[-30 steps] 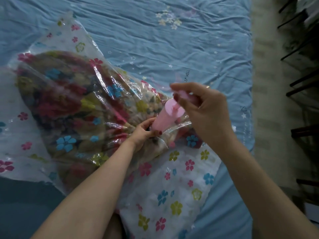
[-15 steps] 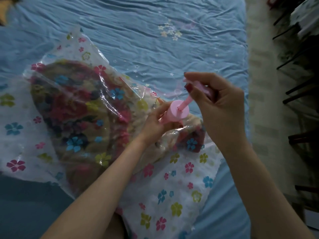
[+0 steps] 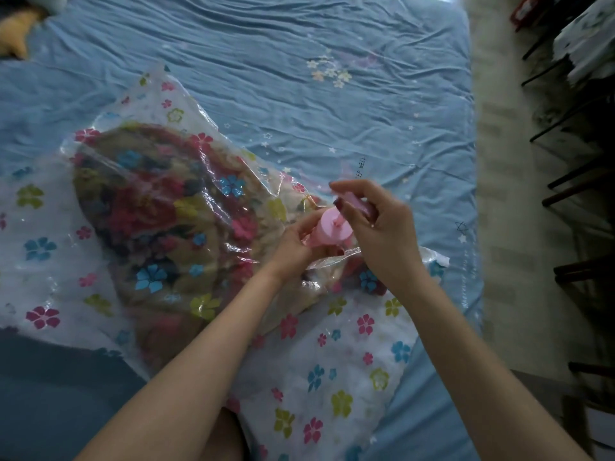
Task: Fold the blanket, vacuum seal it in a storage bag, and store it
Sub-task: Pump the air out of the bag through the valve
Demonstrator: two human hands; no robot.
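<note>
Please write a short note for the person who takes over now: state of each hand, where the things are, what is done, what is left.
Left hand: its grip holds the pink plastic hand pump at the body, standing on the bag.
Right hand: its grip pinches the pump's pink handle.
The multicoloured floral blanket is folded inside the clear flower-printed plastic storage bag, which lies on the blue bed sheet.
Done: folding, bagging.
Left: pump out the air (the bag looks loose), then store it.
</note>
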